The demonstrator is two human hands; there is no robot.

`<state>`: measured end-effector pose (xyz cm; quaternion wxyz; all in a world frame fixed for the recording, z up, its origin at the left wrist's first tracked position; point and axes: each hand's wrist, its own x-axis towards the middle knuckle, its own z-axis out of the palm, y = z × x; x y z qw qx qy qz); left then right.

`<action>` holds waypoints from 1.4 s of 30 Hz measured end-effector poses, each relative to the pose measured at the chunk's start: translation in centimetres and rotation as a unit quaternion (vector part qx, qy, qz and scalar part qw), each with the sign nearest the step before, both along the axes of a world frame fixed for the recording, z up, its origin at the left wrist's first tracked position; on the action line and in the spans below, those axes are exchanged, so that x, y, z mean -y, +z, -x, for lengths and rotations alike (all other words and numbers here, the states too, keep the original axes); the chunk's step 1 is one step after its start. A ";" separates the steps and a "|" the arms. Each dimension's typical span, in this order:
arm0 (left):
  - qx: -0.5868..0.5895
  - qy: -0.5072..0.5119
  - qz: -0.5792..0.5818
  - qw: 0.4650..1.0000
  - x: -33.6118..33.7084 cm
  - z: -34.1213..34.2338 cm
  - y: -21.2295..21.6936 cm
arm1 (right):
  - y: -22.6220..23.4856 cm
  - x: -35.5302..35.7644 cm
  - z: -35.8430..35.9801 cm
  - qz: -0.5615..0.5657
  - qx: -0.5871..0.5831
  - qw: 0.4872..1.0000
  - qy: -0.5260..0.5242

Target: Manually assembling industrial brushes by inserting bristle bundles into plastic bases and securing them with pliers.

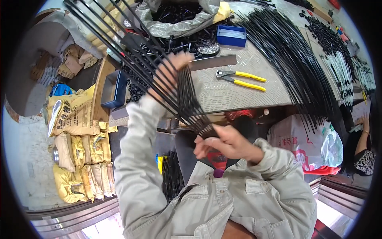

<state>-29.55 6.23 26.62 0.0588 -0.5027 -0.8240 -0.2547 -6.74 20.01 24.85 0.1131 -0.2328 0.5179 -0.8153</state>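
Note:
My right hand is closed around the gathered near ends of a bundle of thin black rods, in front of my chest. From there the rods fan out toward the upper left, over the bench. My left hand is among the rods farther up, smeared by motion and partly covered by them, so its grip does not show. Beyond it lies a heap of small black parts. Pincers with yellow handles rest on the bench right of my left hand, near a flat metal bar.
A grey sack of black parts and a blue box stand at the back. Many black rods overhang the bench edge on the right. A blue tray sits at left. Another person's arm shows far right.

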 end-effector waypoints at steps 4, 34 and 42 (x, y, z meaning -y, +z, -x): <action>-0.270 0.112 0.114 0.950 0.3 5.6 -1.3 | -9.3 3.0 1.5 -0.014 0.051 0.995 -0.079; -0.029 -0.057 0.056 0.996 1.6 -7.2 -6.2 | -13.8 -2.2 6.2 -0.676 -0.252 0.690 -0.059; -0.167 -0.024 0.194 0.966 1.8 -7.2 -5.6 | 2.9 -12.2 16.9 -0.316 -0.150 0.928 -0.131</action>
